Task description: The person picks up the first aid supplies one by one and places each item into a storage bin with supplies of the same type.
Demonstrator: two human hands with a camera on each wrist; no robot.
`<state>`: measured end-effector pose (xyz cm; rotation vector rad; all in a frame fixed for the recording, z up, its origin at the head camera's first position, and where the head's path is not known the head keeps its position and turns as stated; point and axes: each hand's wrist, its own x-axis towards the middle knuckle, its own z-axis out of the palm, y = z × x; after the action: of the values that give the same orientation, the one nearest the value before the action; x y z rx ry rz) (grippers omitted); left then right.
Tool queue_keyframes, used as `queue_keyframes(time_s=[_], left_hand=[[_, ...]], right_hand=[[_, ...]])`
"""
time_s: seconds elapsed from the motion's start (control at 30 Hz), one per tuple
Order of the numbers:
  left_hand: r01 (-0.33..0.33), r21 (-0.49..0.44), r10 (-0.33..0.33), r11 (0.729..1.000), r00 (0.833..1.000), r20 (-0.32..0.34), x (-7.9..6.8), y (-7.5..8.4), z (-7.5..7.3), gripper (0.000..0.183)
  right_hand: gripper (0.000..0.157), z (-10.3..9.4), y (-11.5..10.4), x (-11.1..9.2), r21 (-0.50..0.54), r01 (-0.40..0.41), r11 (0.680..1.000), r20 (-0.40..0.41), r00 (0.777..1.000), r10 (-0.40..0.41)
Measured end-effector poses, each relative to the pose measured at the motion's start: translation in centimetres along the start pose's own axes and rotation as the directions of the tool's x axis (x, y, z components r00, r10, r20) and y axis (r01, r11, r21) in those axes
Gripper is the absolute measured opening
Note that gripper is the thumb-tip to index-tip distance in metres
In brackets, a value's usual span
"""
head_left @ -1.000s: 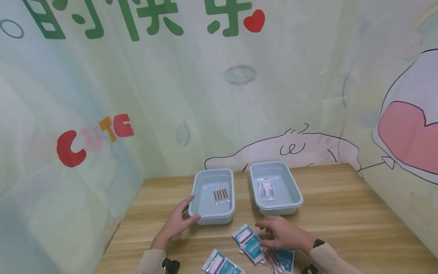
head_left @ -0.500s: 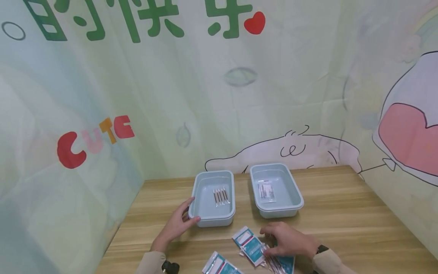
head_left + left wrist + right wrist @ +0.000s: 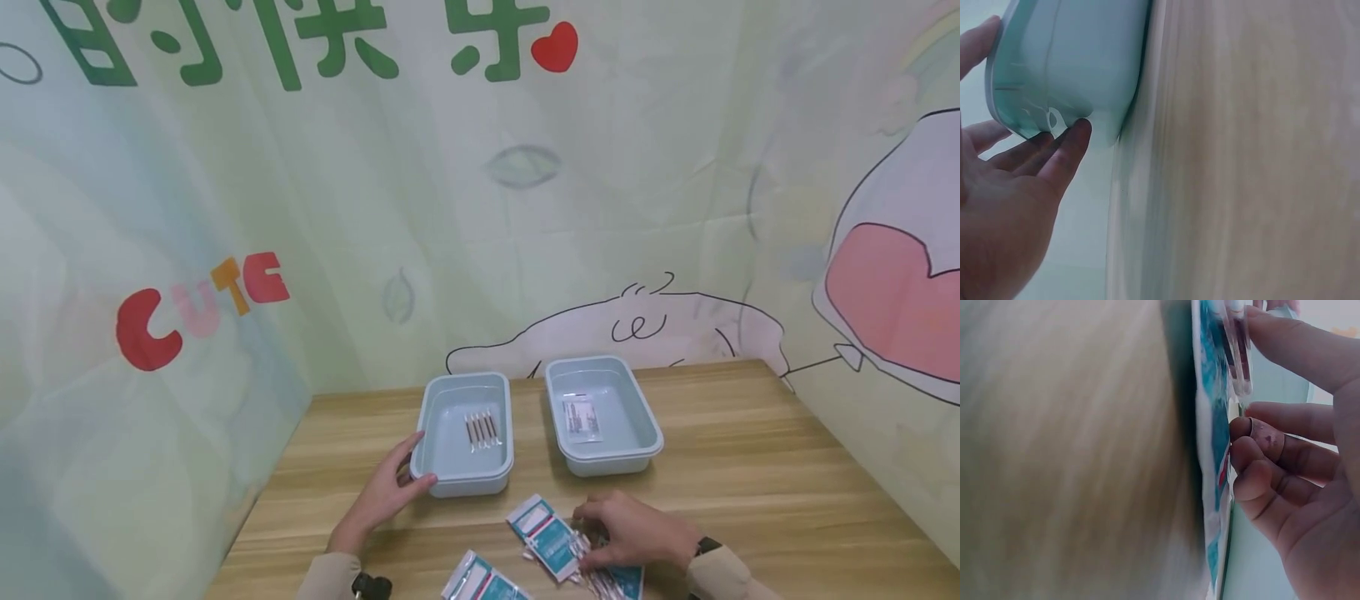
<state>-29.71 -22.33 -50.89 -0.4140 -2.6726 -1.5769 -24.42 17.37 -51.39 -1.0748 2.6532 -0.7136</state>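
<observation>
My left hand holds the near left corner of a light blue plastic tub. In the left wrist view the thumb is at the rim and the fingers touch the tub's outer wall. Several brown-stemmed swabs in clear wrap lie in this tub. My right hand is bent over loose wrapped swabs. In the right wrist view the thumb touches swabs, with the index fingertip beside their far end and the other fingers curled against a teal packet. I cannot tell whether a swab is pinched.
A second light blue tub at the right has a clear printed sachet in it. One teal-and-white packet lies left of the right hand, another at the front edge of view. A printed curtain backs the wooden table.
My right hand has shifted slightly right and toward me, its thumb coming down onto the swabs. The left hand stays at the tub's corner.
</observation>
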Motion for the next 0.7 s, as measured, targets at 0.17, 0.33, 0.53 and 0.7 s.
queue_keyframes(time_s=[0.17,0.33,0.53,0.7], left_hand=[[-0.007,0.001,0.007,1.000,1.000,-0.007,0.0,-0.1,0.1,0.082],[-0.008,0.008,0.008,1.000,1.000,-0.010,-0.1,-0.1,0.2,0.081],[-0.015,-0.001,0.015,1.000,1.000,-0.016,-0.1,-0.1,0.2,0.080],[-0.031,0.002,0.031,1.000,0.999,-0.014,-0.2,0.0,0.1,0.078]], right_hand=[[0.048,-0.1,-0.2,0.0,0.013,0.003,1.000,0.027,1.000,-0.004],[0.039,0.0,-0.4,0.0,0.030,-0.005,1.000,0.022,1.000,0.004],[0.027,-0.2,-0.9,0.2,0.079,-0.026,0.997,0.029,0.999,0.024],[0.027,-0.2,-1.1,0.4,0.081,-0.015,0.997,0.017,1.000,0.014]])
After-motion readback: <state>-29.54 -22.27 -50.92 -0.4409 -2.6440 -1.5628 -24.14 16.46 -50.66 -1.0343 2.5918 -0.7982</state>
